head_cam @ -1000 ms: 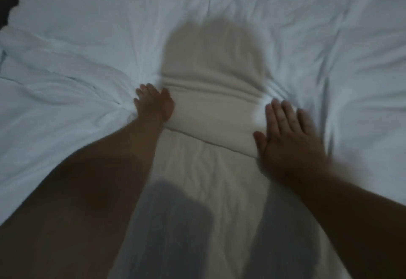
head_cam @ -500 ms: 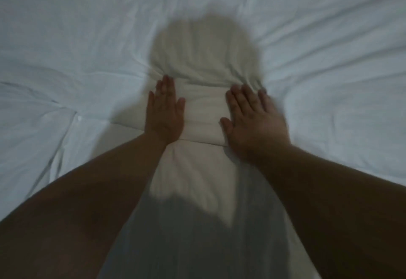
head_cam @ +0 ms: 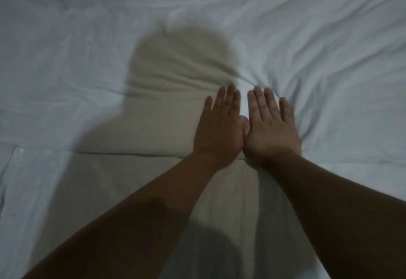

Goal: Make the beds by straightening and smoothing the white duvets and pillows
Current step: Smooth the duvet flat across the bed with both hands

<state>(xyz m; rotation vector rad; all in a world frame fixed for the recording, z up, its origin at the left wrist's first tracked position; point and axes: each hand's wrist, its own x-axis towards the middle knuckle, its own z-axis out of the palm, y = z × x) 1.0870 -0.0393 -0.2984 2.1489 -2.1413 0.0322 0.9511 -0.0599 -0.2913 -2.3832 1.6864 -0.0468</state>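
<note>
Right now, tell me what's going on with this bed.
A person is making the bed, seen from their own head camera. The left hand and the right hand lie flat and close together on the white duvet, fingers straight, pressing it down to smooth it. Nothing is gripped. The creases that fan out beyond the right hand are not yet smoothed. The person's shadow falls across the fabric just left of the hands.
</note>
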